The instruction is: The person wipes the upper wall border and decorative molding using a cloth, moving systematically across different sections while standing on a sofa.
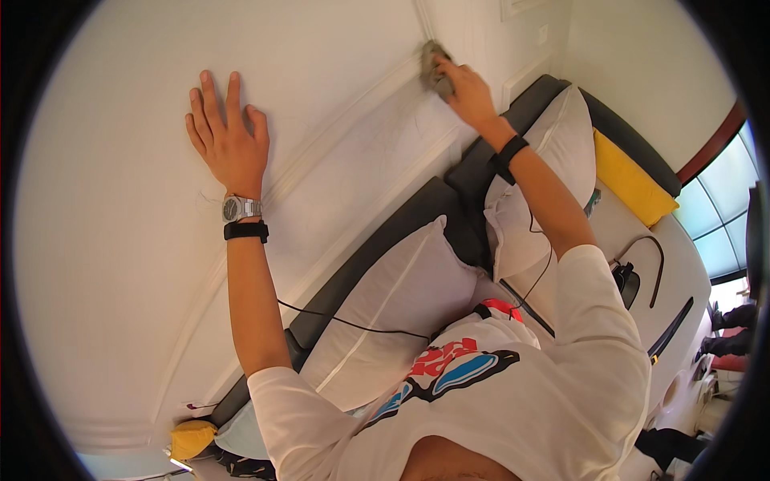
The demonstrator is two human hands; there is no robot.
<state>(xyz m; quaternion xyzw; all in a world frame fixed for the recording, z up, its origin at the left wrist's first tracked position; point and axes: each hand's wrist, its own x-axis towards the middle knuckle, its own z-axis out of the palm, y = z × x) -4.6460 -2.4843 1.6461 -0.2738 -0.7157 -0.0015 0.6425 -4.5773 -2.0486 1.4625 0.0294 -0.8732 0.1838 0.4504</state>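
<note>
Before me stands a white wall (337, 78) with raised moulding (355, 111) and some faint dark scuffs and thin lines. My left hand (231, 135) rests on the wall with its fingers spread, holding nothing; a steel watch (240, 208) and a black strap are on that wrist. Farther right, my right hand (469, 90) grips a grey-brown cloth (432, 66), slightly blurred, against the wall near a vertical strip of moulding. A black band (510, 157) circles the right wrist, and thin black cables run beside both arms.
Below the wall is a dark-backed sofa (409, 222) with pale cushions (385, 300) and a yellow cushion (631, 177). A black bag or pouch (627, 282) and straps lie on the seat at right. Another yellow cushion (192, 439) is at lower left. People's dark-clothed legs show at far right.
</note>
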